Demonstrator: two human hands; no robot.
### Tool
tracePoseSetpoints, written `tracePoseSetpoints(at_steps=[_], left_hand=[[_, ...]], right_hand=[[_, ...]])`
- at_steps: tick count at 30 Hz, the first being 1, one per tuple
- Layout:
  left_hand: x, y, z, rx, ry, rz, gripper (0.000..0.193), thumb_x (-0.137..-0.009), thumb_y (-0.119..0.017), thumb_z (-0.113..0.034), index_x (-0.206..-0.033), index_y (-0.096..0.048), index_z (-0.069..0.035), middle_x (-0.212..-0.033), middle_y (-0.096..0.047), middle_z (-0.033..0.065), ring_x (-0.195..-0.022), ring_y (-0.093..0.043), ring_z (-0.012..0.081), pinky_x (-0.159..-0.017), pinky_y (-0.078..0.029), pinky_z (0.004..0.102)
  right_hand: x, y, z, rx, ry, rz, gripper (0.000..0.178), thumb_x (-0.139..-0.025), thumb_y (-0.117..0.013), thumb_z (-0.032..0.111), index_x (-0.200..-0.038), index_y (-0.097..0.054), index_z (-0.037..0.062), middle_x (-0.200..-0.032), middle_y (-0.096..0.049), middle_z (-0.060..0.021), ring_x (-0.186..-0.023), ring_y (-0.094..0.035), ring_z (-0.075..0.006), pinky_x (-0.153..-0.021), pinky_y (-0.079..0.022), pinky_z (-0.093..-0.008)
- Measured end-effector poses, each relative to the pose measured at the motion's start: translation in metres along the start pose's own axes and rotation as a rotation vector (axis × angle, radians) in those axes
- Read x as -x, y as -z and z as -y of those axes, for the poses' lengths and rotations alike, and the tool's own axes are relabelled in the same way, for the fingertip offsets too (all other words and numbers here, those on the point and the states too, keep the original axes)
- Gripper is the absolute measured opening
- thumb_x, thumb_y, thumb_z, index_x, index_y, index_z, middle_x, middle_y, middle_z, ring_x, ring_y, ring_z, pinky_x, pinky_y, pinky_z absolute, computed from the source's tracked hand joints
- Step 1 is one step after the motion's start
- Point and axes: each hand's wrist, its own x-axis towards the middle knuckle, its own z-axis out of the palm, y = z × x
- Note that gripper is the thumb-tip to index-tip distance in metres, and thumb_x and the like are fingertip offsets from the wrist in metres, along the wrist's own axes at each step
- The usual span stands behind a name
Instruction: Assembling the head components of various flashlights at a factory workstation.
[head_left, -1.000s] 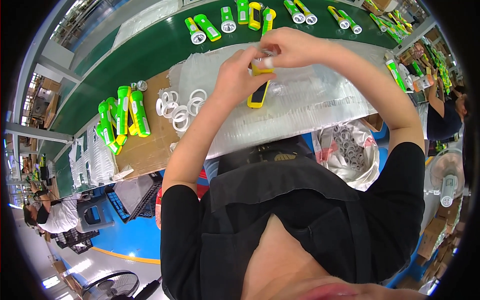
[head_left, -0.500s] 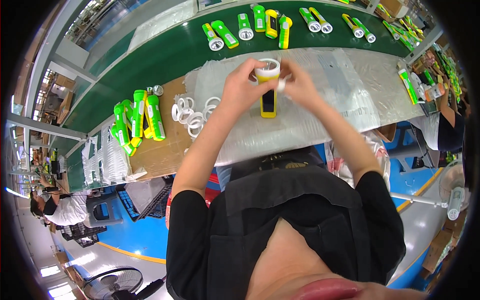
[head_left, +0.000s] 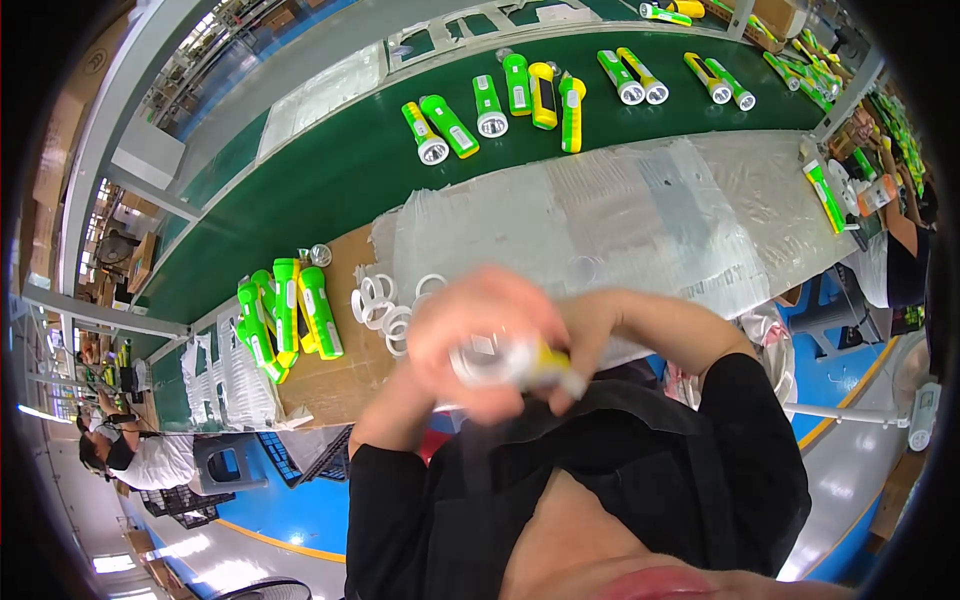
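Close to my chest, a flashlight [head_left: 491, 363] lies tilted with its round white head turned to the left. My left hand [head_left: 484, 312] is curled round that white head, blurred by motion. My right hand [head_left: 583, 338] is closed about the yellow body end. A small whitish piece [head_left: 571, 385] shows by the right fingers, too smeared to name. Several loose white rings [head_left: 378, 302] lie on the bench just left of my hands. Farther left, a heap of green and yellow flashlights [head_left: 287, 305] rests on cardboard.
A plastic-covered work surface [head_left: 600, 215] spreads in front of me. Beyond it, a green belt [head_left: 340, 165] carries several flashlights [head_left: 487, 105]. One more green flashlight [head_left: 824, 196] lies at the far right, near a co-worker's arm [head_left: 902, 222]. Another person [head_left: 130, 450] sits at the left.
Both hands have drawn the flashlight from the bench toward my chest. It has gone from upright to tilted, head leftward. My view has shifted, so the bench appears lower.
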Motion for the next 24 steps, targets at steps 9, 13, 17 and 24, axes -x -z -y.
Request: tracePoseSetpoints(at_steps=[9,13,17,24], left_hand=[[0.017,0.194,0.084,-1.489,0.375,-0.813,0.024,-0.093,-0.063,-0.022,-0.106,-0.057,-0.003,-0.088,-0.066,0.0128,-0.071,-0.065,0.0231,-0.064,-0.051,0.0349],[0.058,0.235,0.137,-1.639,0.666,-0.383,0.039,-0.085,-0.07,-0.026,-0.113,-0.053,-0.006,-0.106,-0.058,0.0142,-0.087,-0.064,0.0339,-0.069,-0.054,0.0427],[0.066,0.224,0.141,-1.61,0.592,-0.196,0.041,-0.085,-0.071,-0.029,-0.113,-0.056,-0.004,-0.104,-0.064,0.0158,-0.089,-0.064,0.0365,-0.076,-0.053,0.0432],[0.004,0.132,0.127,-0.679,0.465,-0.545,0.049,-0.093,-0.066,-0.028,-0.13,-0.051,0.001,-0.123,-0.061,0.0196,-0.111,-0.062,0.0244,-0.09,-0.051,0.0319]], right_hand=[[0.103,0.279,0.002,1.148,-0.571,-1.771,0.064,-0.075,-0.074,0.049,-0.106,-0.064,-0.0059,-0.093,-0.07,-0.0183,-0.081,-0.069,-0.0271,-0.072,-0.056,-0.0353],[0.104,0.333,-0.002,0.655,-0.954,-1.616,0.067,-0.069,-0.075,0.05,-0.103,-0.066,-0.0068,-0.098,-0.069,-0.02,-0.089,-0.069,-0.0271,-0.075,-0.056,-0.0361],[0.109,0.335,-0.012,0.314,-0.49,-1.921,0.053,-0.068,-0.078,0.038,-0.097,-0.066,-0.0056,-0.094,-0.068,-0.0162,-0.088,-0.069,-0.026,-0.074,-0.056,-0.0365],[0.074,0.196,0.037,0.235,0.183,-1.343,0.043,-0.084,-0.063,0.023,-0.117,-0.044,0.0021,-0.097,-0.062,-0.0105,-0.083,-0.059,-0.0183,-0.079,-0.051,-0.033]])
